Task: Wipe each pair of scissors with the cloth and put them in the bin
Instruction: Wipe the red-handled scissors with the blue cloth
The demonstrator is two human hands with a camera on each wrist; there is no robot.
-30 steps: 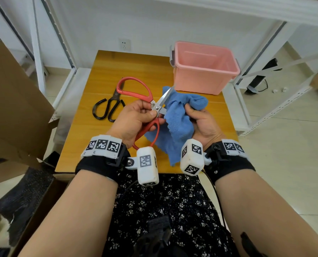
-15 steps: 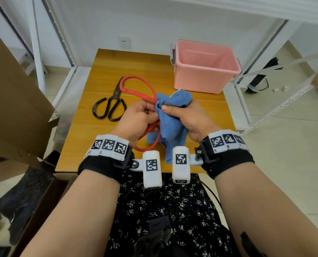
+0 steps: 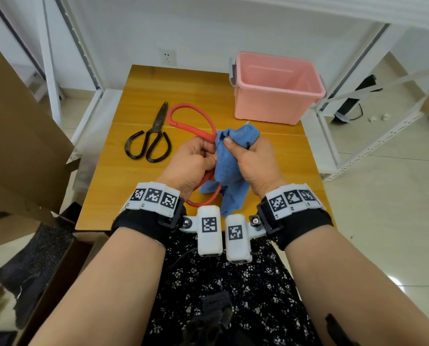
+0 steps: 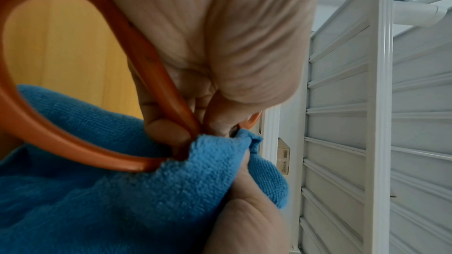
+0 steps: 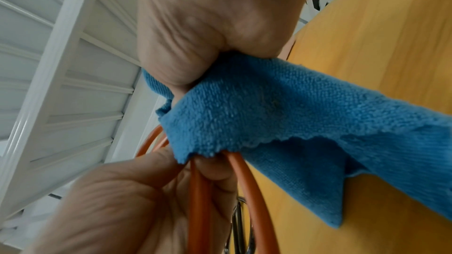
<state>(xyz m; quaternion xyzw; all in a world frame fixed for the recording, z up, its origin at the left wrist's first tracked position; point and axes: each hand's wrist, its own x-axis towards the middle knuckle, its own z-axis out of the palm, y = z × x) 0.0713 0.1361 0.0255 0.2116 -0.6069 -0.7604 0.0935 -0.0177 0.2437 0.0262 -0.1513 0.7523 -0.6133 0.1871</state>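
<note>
My left hand (image 3: 196,158) grips the red-handled scissors (image 3: 183,116) where the two handle loops meet, held above the wooden table (image 3: 183,83). My right hand (image 3: 248,156) holds the blue cloth (image 3: 229,168) bunched around the blades, which are hidden inside it except for a small tip. In the left wrist view my fingers (image 4: 168,132) pinch the red handle (image 4: 73,146) against the cloth (image 4: 122,190). In the right wrist view the cloth (image 5: 269,113) hangs from my closed fist over the handles (image 5: 200,200). A second pair, black-handled scissors (image 3: 151,138), lies on the table to the left. The pink bin (image 3: 276,88) stands at the back right.
A cardboard sheet (image 3: 16,136) leans at the left of the table. White metal shelving (image 3: 373,116) flanks the table on the right, and a white shelf frame (image 3: 51,58) on the left. My lap, in a black floral fabric (image 3: 233,290), is at the table's near edge.
The right hand came over the blades with the cloth and now wraps them almost fully; earlier the blades stuck out bare. Both hands drew closer together.
</note>
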